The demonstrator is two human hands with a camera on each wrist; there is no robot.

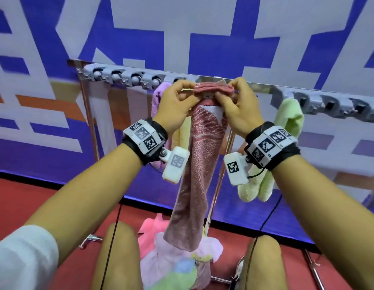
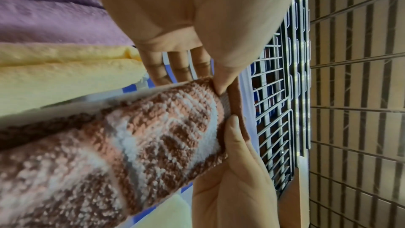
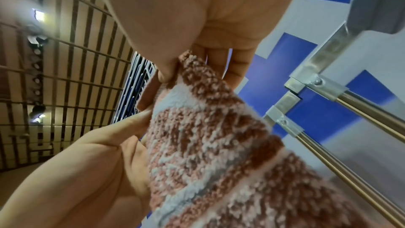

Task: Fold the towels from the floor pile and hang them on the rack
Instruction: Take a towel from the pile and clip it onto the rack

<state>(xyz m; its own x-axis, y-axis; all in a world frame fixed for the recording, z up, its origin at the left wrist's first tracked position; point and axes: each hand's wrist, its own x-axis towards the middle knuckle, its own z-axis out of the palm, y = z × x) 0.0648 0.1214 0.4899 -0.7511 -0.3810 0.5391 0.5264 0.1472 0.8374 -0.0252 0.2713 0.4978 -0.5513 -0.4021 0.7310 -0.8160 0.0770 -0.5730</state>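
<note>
A folded brown, pink and white patterned towel (image 1: 200,143) hangs down from the rack's top bar (image 1: 255,85), its top edge bunched at the bar. My left hand (image 1: 177,99) pinches that top edge from the left, and my right hand (image 1: 234,101) pinches it from the right. The left wrist view shows the towel (image 2: 131,136) with my left thumb pressed at its end. In the right wrist view the towel (image 3: 208,136) is pinched between thumb and fingers. The floor pile (image 1: 177,262) of pastel towels lies below, between my knees.
A purple towel (image 1: 158,95) and a yellow towel (image 1: 177,132) hang left of the patterned one, a light green towel (image 1: 286,126) to the right. Grey clips (image 1: 119,77) line the bar. Metal rack legs (image 1: 219,185) stand on red floor before a blue and white wall.
</note>
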